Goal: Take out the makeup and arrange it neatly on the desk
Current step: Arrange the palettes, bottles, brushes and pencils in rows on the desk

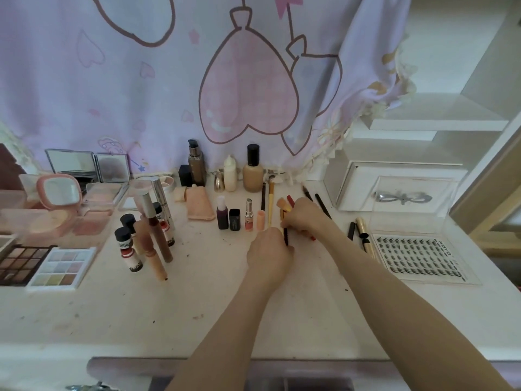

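Hands meeting mid-desk, both gripping thin black pencil

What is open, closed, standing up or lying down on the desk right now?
Pink compact: lid open, mirror up.
Foundation bottle: upright, black cap on.
Pump bottle: upright.
Eyeshadow palette: open, lying flat.
Lash tray: lying flat.
Yellow brush: lying flat.
Left hand: holds a thin black pencil.
Right hand: curled around small sticks.
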{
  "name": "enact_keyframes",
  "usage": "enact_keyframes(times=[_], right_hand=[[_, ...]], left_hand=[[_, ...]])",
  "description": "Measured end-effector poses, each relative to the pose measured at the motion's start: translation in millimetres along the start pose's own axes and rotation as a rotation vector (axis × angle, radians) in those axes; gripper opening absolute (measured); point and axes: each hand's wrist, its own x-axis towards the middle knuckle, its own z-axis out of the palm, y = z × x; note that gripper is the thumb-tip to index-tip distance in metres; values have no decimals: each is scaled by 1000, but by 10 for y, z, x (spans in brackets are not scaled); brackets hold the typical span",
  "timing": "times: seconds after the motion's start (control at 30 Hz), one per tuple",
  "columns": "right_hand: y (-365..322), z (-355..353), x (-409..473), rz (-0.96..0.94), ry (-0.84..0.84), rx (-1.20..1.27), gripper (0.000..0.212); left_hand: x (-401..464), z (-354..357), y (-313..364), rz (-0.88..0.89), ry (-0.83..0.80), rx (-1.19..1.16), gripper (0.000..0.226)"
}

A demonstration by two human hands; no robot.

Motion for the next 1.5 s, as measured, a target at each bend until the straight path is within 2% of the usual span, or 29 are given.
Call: enact_keyframes(times=[0.13, 0.23, 0.3, 0.43, 0.63, 0.77, 0.87, 1.0, 1.1, 1.2, 1.37, 1.5], right_hand=[[20, 104, -15, 25, -23, 152, 20], [88, 102, -47, 44, -29, 282, 22], [152, 79, -65, 37, -6, 391, 25], [234, -51, -99, -2, 99, 591, 23], [255, -242, -70, -104, 207, 664, 20], [180, -229, -14, -94, 168, 637, 29], [102, -184, 32, -77, 98, 640, 23], [27, -156, 103, -34, 5, 586, 17], [-22, -141, 163, -34, -64, 439, 16], [-99, -61, 224, -56, -29, 295, 22], [-149, 102, 354, -78, 167, 218, 31], [-180, 174, 423, -28, 169, 117, 29]], left_hand=[[-15, 3, -15, -10, -3, -58, 32], [-28, 20, -37, -13, 10, -93, 28], [-38, 36, -54, 1, 7, -95, 26], [-65, 58, -51, 5, 26, -115, 44], [-65, 67, -39, -4, 10, -22, 31], [-77, 25, -25, 20, 0, 40, 15], [-121, -15, -9, 50, -9, 136, 9], [-186, -72, -32, 79, -56, 281, 14], [-232, -135, -99, 100, -87, 345, 16], [-268, -185, -175, 126, -126, 344, 12], [-338, -217, -288, 158, -154, 284, 15], [-374, -266, -418, 178, -165, 165, 13]])
